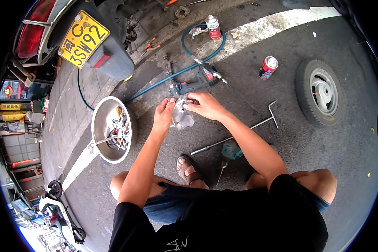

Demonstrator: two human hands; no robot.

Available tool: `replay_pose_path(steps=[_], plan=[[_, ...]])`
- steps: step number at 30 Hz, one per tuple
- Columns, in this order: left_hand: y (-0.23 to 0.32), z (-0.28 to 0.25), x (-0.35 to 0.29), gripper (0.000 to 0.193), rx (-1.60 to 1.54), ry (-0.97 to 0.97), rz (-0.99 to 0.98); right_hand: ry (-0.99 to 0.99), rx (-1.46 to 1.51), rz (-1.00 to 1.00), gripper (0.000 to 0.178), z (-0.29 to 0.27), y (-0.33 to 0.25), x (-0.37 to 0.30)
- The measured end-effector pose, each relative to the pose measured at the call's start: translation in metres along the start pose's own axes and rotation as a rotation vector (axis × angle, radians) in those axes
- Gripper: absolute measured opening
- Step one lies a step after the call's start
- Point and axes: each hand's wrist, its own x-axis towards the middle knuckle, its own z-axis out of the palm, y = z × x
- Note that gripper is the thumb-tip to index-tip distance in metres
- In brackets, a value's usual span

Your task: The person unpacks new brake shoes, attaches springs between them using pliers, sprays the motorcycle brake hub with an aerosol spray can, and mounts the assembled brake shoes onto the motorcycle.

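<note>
Both the left hand [164, 112] and right hand [203, 105] pinch a clear plastic bag [181, 117] (contents indistinct) just right of the steel bowl [100, 126].

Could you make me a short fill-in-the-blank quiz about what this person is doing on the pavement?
1. Both hands, the left hand and the right hand, hold a crumpled clear ____ bag.
2. The round metal ____ left of the left hand holds tools.
3. The small wheel lies ____ on the asphalt, to the person's right.
4. Near the wheel stands a red ____.

Missing words: plastic; bowl; flat; can
</note>
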Motion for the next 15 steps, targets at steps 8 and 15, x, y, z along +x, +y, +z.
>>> replay_pose_path(steps=[8, 15], plan=[[-0.008, -0.009, 0.002, 0.031, 0.482, 0.01, 0.281, 0.12, 0.211, 0.132, 0.022, 0.022, -0.011, 0.003], [-0.009, -0.001, 0.0, 0.04, 0.293, -0.015, 0.03, 0.162, -0.033, -0.028, 0.024, 0.025, -0.012, -0.005]])
